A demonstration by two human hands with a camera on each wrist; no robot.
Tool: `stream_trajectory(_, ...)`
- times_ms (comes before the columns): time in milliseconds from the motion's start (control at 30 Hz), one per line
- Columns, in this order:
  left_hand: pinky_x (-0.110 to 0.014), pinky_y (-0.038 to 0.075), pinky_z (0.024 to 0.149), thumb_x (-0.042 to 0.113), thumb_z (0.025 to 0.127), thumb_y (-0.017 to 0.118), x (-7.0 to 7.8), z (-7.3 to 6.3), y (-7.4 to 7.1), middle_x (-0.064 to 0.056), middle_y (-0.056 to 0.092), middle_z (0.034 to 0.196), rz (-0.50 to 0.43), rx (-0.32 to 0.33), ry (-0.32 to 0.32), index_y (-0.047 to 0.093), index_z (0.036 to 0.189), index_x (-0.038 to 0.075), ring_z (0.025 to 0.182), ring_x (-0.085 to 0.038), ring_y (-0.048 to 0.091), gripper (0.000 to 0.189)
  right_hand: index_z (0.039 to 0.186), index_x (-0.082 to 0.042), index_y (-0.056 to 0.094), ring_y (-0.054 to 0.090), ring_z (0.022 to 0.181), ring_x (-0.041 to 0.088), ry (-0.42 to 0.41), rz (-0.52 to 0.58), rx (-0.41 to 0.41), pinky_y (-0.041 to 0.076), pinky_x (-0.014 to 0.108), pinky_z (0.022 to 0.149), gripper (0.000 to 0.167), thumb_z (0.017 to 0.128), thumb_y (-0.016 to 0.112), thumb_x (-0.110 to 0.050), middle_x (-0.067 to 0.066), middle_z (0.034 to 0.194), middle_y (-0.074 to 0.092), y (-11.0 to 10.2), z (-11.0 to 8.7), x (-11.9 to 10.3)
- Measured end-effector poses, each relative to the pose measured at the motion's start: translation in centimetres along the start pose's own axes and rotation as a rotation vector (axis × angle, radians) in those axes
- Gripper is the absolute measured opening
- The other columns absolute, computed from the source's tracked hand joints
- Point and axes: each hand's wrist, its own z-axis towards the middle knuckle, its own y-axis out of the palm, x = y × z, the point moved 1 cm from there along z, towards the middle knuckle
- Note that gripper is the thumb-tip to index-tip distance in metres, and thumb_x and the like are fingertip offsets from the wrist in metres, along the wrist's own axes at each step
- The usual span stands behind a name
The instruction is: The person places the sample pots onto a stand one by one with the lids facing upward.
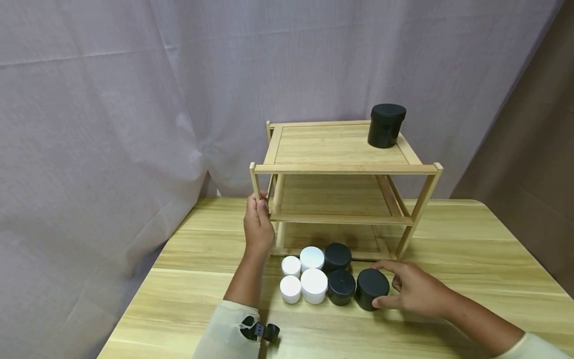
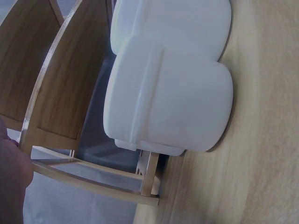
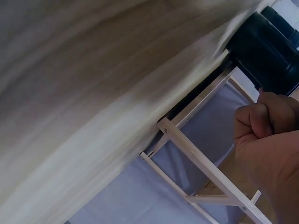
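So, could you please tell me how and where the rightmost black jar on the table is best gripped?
Probably from the right, pinching the black jar across its round sides, thumb near and fingers far, as the right hand is placed. It stands upright, with a neighbouring jar close on its left, while its right side is open to the hand.

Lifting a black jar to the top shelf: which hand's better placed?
Right, I'd say: right hand has thumb and finger round the rightmost front black jar; left hand is across at the rack, gripping its left side.
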Motion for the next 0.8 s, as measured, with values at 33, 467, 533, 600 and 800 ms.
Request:
stream_trajectory(33,-0.024,0.044,0.071,0.009,0.117,0.043,-0.03,-0.02,0.00,-0.018,0.054,0.089,0.000,0.001,0.001,0.060,0.129,-0.004,0.078,-0.015,0.049,0.025,0.147,-0.001,0.061,0.027,0.050,-0.004,0.000,0.002,0.001,0.033,0.020,0.048,0.080,0.088,0.092,-0.044,-0.018,0.058,0.029,0.04,-0.01,0.07)
stream_trajectory(467,-0.023,0.044,0.070,0.010,0.117,0.043,-0.16,-0.07,-0.17,-0.018,0.053,0.088,0.003,-0.002,-0.003,0.059,0.130,-0.006,0.077,-0.016,0.048,0.026,0.148,0.001,0.058,0.029,0.051,-0.004,0.016,0.057,-0.008,0.034,0.021,0.048,0.082,0.087,0.093,-0.041,-0.017,0.059,0.032,0.17,0.13,0.52)
stream_trajectory(533,-0.023,0.044,0.070,0.010,0.117,0.043,-0.19,-0.09,-0.18,-0.018,0.054,0.088,0.002,-0.002,-0.003,0.059,0.130,-0.005,0.077,-0.016,0.049,0.026,0.148,0.001,0.058,0.028,0.051,-0.003,0.008,0.053,-0.006,0.034,0.022,0.048,0.081,0.088,0.093,-0.041,-0.017,0.060,0.031,0.20,0.15,0.49)
stream_trajectory(600,-0.023,0.044,0.070,0.011,0.117,0.043,-0.22,-0.10,-0.18,-0.019,0.054,0.089,-0.001,-0.002,-0.003,0.059,0.130,-0.005,0.077,-0.016,0.049,0.026,0.147,0.000,0.059,0.028,0.051,-0.003,0.007,0.054,-0.006,0.034,0.021,0.049,0.080,0.087,0.093,-0.041,-0.017,0.060,0.031,0.21,0.16,0.42)
stream_trajectory(800,-0.023,0.044,0.071,0.011,0.117,0.043,-0.27,-0.04,-0.06,-0.015,0.054,0.089,-0.004,-0.005,-0.003,0.060,0.130,-0.002,0.078,-0.015,0.049,0.025,0.148,0.000,0.059,0.027,0.050,-0.004,0.013,0.065,-0.012,0.033,0.021,0.047,0.080,0.088,0.093,-0.040,-0.018,0.058,0.031,0.16,0.01,0.30)
